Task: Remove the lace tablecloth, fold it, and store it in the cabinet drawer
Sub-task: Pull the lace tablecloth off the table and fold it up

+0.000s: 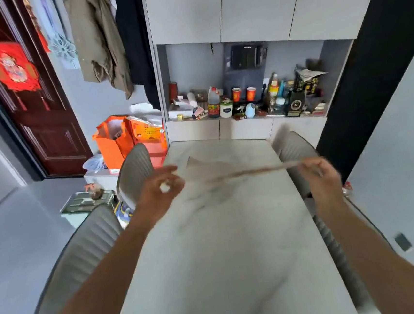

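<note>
Folding step in hand: tablecloth (232, 173) already off the table (224, 243), held in the air above its far half, stretched nearly edge-on between both hands. Left hand (157, 189) pinching one end, thumb and forefinger closed on the cloth; right hand (320, 171) gripping the other end, fingers curled around it. Both arms out straight and forward, hands wide apart at about the same height. Motion blur on cloth and right hand, so fold count not readable. Next move probably calls for bringing the two ends together, edges matched, then carrying it to the cabinet (246, 127) beyond the table; no drawer seen open.
</note>
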